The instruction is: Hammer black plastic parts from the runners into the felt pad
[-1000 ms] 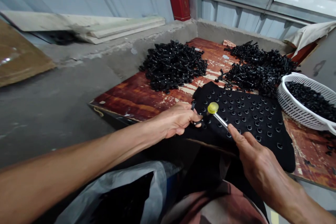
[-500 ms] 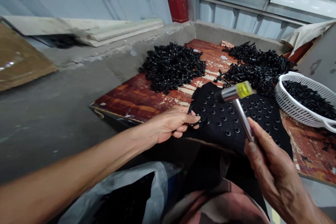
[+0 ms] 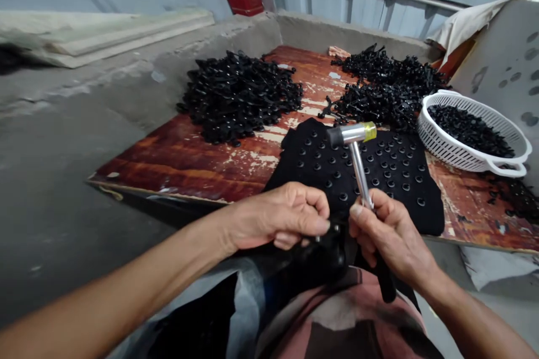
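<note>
My right hand is wrapped round the handle of a small mallet, whose metal head has a black face on the left and a yellow one on the right. The mallet stands nearly upright. Left of it, my left hand pinches a small black part with a shiny metal tip, just past the table's front edge; its exact kind is hard to make out. Behind both hands lies a black cloth dotted with many round black pieces with holes in the middle.
A heap of glossy black parts lies on the worn red-brown table. Another black heap is further right, beside a white plastic basket of small black pieces. A white bag hangs open below my left arm.
My left hand has drawn back from the cloth's left edge toward my body with the small black part. My right hand has brought the mallet closer to it. The view has shifted right.
</note>
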A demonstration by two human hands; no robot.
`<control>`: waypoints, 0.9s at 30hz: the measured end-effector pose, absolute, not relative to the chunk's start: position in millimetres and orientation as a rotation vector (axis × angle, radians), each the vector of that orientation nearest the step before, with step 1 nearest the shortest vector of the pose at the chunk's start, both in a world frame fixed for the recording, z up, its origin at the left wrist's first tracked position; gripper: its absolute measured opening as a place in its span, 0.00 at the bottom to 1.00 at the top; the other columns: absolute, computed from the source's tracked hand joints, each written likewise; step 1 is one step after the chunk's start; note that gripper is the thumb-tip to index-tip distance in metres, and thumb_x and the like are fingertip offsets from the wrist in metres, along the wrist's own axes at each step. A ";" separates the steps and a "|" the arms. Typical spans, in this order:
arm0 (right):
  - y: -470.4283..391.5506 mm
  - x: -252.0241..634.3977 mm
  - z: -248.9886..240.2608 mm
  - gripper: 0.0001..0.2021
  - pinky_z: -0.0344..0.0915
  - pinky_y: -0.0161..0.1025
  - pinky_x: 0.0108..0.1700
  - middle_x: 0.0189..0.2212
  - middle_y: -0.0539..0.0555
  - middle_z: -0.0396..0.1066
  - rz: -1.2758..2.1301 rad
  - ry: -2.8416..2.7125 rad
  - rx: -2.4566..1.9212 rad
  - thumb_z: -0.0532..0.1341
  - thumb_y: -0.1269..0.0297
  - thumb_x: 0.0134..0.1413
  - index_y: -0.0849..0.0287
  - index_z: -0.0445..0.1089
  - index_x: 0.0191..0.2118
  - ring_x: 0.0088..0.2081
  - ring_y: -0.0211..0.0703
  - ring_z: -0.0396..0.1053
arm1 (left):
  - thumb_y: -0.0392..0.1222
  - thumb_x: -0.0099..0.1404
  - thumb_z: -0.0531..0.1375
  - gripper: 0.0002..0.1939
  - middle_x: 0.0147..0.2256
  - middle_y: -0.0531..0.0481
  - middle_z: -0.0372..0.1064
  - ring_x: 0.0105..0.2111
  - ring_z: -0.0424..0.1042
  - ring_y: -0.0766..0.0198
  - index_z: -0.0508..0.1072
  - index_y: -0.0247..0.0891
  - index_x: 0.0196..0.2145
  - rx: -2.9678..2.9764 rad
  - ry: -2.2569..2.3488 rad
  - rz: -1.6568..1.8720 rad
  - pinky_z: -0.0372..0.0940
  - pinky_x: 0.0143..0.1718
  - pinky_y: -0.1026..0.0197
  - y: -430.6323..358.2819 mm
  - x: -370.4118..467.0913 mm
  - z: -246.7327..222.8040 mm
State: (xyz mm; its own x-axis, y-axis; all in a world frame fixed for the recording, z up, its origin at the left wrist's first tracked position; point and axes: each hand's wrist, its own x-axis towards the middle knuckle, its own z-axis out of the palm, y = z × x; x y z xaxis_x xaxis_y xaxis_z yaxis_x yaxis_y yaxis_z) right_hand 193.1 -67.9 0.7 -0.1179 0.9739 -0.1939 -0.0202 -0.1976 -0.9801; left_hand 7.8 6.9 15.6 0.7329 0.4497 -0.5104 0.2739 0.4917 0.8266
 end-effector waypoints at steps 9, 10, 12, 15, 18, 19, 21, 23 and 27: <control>-59.9 195.1 -1.5 0.16 0.50 0.26 0.11 0.16 0.40 0.58 1.410 -1.163 -1.251 0.61 0.52 0.57 0.57 0.61 0.26 0.12 0.28 0.52 | 0.46 0.41 0.74 0.21 0.15 0.60 0.58 0.11 0.44 0.81 0.67 0.36 0.23 0.898 0.815 0.185 0.38 0.11 0.73 11.4 8.5 18.0; -59.9 194.6 -1.2 0.16 0.50 0.26 0.11 0.15 0.40 0.58 1.407 -1.161 -1.250 0.61 0.52 0.57 0.57 0.61 0.26 0.12 0.28 0.52 | 0.46 0.40 0.75 0.21 0.15 0.60 0.58 0.11 0.45 0.81 0.67 0.36 0.24 0.897 0.812 0.186 0.38 0.11 0.73 11.5 8.1 17.7; -59.8 193.5 -0.9 0.16 0.50 0.25 0.10 0.15 0.40 0.58 1.401 -1.155 -1.251 0.61 0.52 0.56 0.57 0.61 0.26 0.11 0.28 0.52 | 0.46 0.40 0.75 0.22 0.15 0.60 0.59 0.11 0.45 0.81 0.68 0.36 0.24 0.888 0.805 0.181 0.38 0.11 0.74 12.2 6.9 16.9; -59.3 192.2 -1.5 0.15 0.50 0.25 0.10 0.16 0.40 0.60 1.396 -1.149 -1.246 0.62 0.53 0.55 0.57 0.61 0.26 0.12 0.28 0.53 | 0.45 0.41 0.75 0.21 0.15 0.60 0.59 0.11 0.44 0.81 0.68 0.35 0.24 0.873 0.811 0.179 0.38 0.11 0.74 13.0 5.2 16.4; -60.0 191.4 -2.3 0.15 0.50 0.26 0.10 0.16 0.41 0.61 1.387 -1.140 -1.233 0.63 0.53 0.55 0.57 0.62 0.26 0.12 0.28 0.53 | 0.43 0.42 0.74 0.19 0.16 0.58 0.62 0.11 0.45 0.81 0.68 0.35 0.24 0.875 0.832 0.199 0.39 0.11 0.74 11.2 4.3 16.6; -60.8 191.3 -2.3 0.15 0.51 0.26 0.10 0.16 0.41 0.61 1.379 -1.135 -1.223 0.63 0.53 0.55 0.57 0.62 0.26 0.12 0.28 0.53 | 0.43 0.42 0.74 0.19 0.17 0.58 0.63 0.12 0.48 0.80 0.69 0.34 0.25 0.877 0.852 0.239 0.42 0.11 0.75 9.4 4.1 16.2; -63.3 191.4 -1.8 0.15 0.52 0.26 0.11 0.17 0.41 0.61 1.353 -1.120 -1.199 0.62 0.53 0.56 0.57 0.62 0.27 0.12 0.28 0.53 | 0.45 0.43 0.74 0.20 0.20 0.55 0.67 0.15 0.58 0.76 0.71 0.34 0.29 0.856 0.899 0.388 0.52 0.14 0.73 3.9 3.7 13.7; -66.3 191.6 -1.5 0.15 0.53 0.27 0.12 0.19 0.42 0.63 1.314 -1.098 -1.179 0.62 0.52 0.56 0.56 0.62 0.28 0.13 0.28 0.54 | 0.48 0.42 0.75 0.24 0.27 0.50 0.73 0.23 0.69 0.68 0.73 0.34 0.34 0.782 0.906 0.536 0.64 0.21 0.68 -4.1 3.4 8.4; -70.1 190.3 -4.6 0.13 0.53 0.27 0.13 0.20 0.42 0.65 1.265 -1.066 -1.171 0.62 0.53 0.57 0.57 0.63 0.31 0.14 0.28 0.54 | 0.53 0.40 0.75 0.28 0.33 0.42 0.76 0.31 0.73 0.60 0.76 0.32 0.35 0.665 0.822 0.564 0.70 0.31 0.59 -21.3 5.0 -2.7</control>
State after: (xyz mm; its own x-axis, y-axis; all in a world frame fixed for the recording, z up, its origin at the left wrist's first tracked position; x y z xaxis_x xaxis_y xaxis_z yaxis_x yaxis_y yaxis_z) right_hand 190.3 -70.1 -4.6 0.0407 0.9981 -0.0470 -0.1222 -0.0417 -0.9916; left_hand 5.0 -21.3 -2.7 0.5600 0.6806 -0.4725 -0.1965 0.6631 0.7223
